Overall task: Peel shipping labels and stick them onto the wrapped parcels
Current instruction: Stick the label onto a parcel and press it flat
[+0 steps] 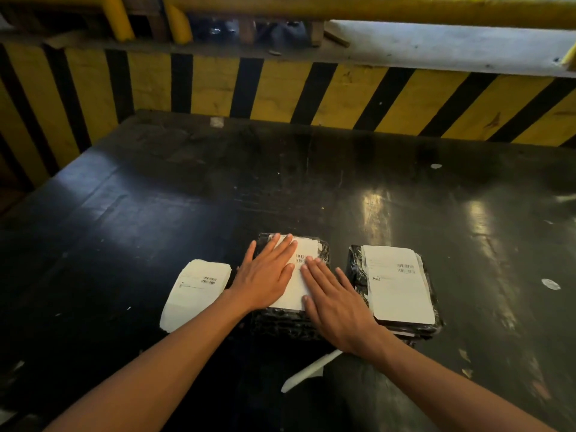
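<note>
While the label point(304, 269) lies under both, left hand point(265, 275) and right hand point(335, 302) press flat, holding nothing

Glossy black table point(405, 194), scuffed and scratched, glare patches behind the right parcel point(358, 269). Crinkled shiny black plastic wrap on that parcel, topped by a matt white paper label point(399, 288). Same glossy crumpled wrap on the middle parcel point(286, 322) left of it, its matt paper label point(296, 282) smoothed flat under both hands. Farther left, a matt white paper stack point(193, 291). Behind, a wall point(311, 92) in worn, chipped yellow-and-black paint, matt; a yellow painted rail point(374, 7) above, smooth.
</note>
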Tool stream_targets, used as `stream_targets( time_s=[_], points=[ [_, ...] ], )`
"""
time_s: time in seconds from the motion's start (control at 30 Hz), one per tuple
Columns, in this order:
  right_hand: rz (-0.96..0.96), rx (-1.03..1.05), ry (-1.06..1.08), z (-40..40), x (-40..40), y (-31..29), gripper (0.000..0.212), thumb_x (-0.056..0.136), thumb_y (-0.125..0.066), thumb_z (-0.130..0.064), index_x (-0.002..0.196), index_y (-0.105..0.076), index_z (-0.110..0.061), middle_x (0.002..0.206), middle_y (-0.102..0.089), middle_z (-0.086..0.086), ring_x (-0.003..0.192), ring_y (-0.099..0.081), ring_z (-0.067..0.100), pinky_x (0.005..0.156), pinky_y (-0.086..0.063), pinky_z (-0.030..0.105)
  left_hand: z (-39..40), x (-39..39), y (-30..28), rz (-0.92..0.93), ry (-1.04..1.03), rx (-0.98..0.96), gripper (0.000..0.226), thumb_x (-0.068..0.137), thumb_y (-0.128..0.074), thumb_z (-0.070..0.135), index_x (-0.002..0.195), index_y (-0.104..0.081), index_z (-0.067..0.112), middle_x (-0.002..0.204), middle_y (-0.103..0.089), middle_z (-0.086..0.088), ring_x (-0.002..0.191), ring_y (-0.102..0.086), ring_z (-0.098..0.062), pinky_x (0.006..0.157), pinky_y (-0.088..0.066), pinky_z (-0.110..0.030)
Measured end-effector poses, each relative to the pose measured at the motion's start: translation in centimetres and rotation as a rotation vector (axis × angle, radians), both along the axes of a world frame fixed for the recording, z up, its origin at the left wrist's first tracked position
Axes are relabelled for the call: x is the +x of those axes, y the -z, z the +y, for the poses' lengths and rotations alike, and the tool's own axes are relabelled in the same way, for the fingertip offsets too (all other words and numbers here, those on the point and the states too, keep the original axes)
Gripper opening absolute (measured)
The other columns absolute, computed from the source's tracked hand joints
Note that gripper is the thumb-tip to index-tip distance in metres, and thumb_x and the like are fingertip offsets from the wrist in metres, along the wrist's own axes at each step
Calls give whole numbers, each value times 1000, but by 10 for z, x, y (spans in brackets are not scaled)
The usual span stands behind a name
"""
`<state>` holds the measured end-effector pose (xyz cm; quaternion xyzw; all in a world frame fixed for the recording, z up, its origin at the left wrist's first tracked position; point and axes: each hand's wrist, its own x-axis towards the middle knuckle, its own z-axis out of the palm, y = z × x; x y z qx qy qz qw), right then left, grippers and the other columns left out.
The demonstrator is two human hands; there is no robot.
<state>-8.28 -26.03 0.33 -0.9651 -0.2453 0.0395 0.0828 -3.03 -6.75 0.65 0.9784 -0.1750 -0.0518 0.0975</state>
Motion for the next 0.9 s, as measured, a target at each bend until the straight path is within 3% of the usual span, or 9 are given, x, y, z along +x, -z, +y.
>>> stream_targets(
  time_s=[0.13,0.23,0.47,0.6,0.73,0.9],
  points=[
    [7,-13,-1,1,-2,3,66,99,4,-51,156,0,-18,164,6,1,151,11,19,123,-5,49,21,-22,3,21,-22,-44,57,103,-19,46,156,-8,30,164,1,15,149,9,-4,123,1,-47],
    [3,-15,-1,3,-4,2,63,102,-7,-48,156,2,-17,164,9,1,151,12,19,124,-5,47,34,-34,2,28,-46,-44,66,95,-8,57,156,-10,32,163,-3,16,150,6,-6,123,2,-46],
    [29,-5,3,2,-7,4,63,101,-5,-47,156,5,-17,164,12,2,150,16,18,124,-6,45,15,-46,-7,0,14,76,67,95,-1,54,156,-3,26,164,2,10,150,15,-14,122,4,-51],
    [31,-17,3,1,-5,6,62,103,-6,-47,155,9,-18,163,17,2,150,19,17,124,-4,43,10,-54,-2,6,86,74,59,101,-12,51,156,1,31,163,7,12,148,21,-13,122,6,-51],
    [13,-11,-10,0,-8,8,64,100,3,-51,155,7,-17,163,14,2,150,16,18,124,-5,44,30,-66,1,-11,49,46,57,101,-15,51,154,-2,37,161,5,20,149,18,-14,122,4,-51],
    [15,-15,-9,1,-7,7,64,101,1,-50,155,9,-18,163,16,2,149,19,18,124,-2,43,60,-72,0,2,-35,37,61,95,-2,60,153,-8,41,159,-4,22,150,15,-15,122,-1,-55]
  ],
)
